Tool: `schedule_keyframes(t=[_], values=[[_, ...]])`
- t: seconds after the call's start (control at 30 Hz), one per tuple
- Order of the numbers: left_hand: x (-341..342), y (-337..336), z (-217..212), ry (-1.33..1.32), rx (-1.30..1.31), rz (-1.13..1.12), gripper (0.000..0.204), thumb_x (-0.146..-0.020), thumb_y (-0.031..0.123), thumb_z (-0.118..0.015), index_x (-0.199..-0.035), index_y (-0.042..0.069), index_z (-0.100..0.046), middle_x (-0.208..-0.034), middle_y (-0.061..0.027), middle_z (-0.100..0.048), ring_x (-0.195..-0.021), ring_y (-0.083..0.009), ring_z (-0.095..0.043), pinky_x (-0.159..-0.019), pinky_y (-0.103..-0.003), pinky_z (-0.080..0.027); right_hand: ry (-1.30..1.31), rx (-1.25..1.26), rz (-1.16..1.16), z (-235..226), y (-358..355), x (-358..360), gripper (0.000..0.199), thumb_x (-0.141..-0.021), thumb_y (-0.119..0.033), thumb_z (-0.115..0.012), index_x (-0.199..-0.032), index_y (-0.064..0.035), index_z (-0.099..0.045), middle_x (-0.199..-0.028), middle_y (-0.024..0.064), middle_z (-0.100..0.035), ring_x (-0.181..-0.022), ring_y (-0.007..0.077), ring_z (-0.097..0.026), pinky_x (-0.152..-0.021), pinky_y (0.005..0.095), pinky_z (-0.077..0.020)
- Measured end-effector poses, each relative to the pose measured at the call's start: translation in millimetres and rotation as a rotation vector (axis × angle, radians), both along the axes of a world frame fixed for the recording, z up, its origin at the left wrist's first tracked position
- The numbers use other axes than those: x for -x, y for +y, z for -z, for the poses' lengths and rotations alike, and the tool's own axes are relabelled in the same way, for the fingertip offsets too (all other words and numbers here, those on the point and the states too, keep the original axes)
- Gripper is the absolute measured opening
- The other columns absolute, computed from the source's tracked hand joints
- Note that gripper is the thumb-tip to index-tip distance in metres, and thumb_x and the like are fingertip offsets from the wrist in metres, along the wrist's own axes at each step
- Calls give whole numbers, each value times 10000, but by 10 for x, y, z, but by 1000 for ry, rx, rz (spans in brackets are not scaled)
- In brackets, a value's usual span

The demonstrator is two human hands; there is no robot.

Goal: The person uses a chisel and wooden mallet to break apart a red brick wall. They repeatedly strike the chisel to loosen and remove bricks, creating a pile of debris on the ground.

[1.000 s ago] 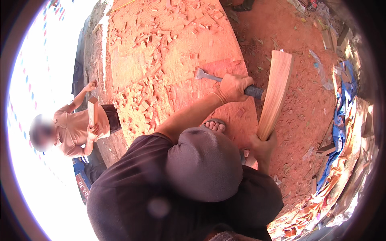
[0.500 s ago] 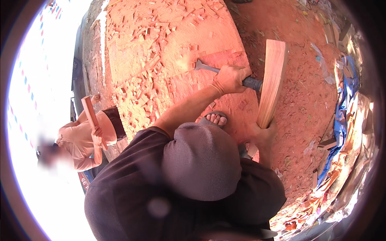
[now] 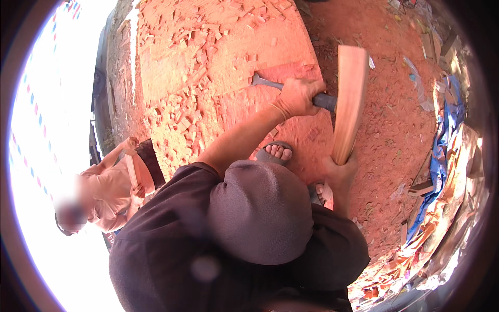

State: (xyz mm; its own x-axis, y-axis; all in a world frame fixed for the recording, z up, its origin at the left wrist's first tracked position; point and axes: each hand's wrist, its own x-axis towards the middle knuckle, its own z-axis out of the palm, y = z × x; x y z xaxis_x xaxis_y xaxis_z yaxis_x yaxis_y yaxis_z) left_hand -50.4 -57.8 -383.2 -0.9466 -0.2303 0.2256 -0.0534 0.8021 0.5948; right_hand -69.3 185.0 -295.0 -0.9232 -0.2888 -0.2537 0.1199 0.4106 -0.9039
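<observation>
My left hand [image 3: 299,97] is wrapped round a chisel [image 3: 267,82], near its dark handle [image 3: 326,101]. The flared steel tip points left, over a reddish board [image 3: 296,72]. My right hand [image 3: 341,169] grips the lower end of a thick wooden club [image 3: 350,99], held nearly upright. The club's side overlaps the butt of the chisel handle; I cannot tell whether they touch. My sandalled foot [image 3: 277,152] is beside the work, below my left hand.
Wood chips [image 3: 195,112] litter the broad surface [image 3: 234,47]. At the left a co-worker [image 3: 112,192] holds a wooden bar [image 3: 134,169]. Red-brown ground [image 3: 390,140] lies to the right, with blue sheeting [image 3: 442,151] and scrap beyond. A clear plastic strip [image 3: 418,86] lies there.
The club has shifted slightly left and up, against the view of the handle's end. The chisel has barely moved. The co-worker has shifted, and the bar has come lower.
</observation>
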Motion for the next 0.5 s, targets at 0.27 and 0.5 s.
schedule_keyframes(t=[0.27, 0.5], values=[[-499, 71, -39, 23, -72, 222, 217, -640, 174, -775, -781, 176, -610, -680, -32, -637, -632, -280, -669, -558, -413, -526, -437, 97, 418, 62, 655, -321, 288, -760, -38, -698, -978, 56, -536, -730, 84, -590, -592, 170, -571, -555, 329, -478], [-382, 126, -41, 109, -11, 5, 205, -652, 172, -753, -804, 176, -615, -700, -35, -651, -648, -273, -676, -533, -417, -505, -293, -1, 512, -14, 999, -312, 379, -788, -29, -682, -1112, 68, -512, -762, 110, -609, -654, 189, -594, -604, 339, -502]])
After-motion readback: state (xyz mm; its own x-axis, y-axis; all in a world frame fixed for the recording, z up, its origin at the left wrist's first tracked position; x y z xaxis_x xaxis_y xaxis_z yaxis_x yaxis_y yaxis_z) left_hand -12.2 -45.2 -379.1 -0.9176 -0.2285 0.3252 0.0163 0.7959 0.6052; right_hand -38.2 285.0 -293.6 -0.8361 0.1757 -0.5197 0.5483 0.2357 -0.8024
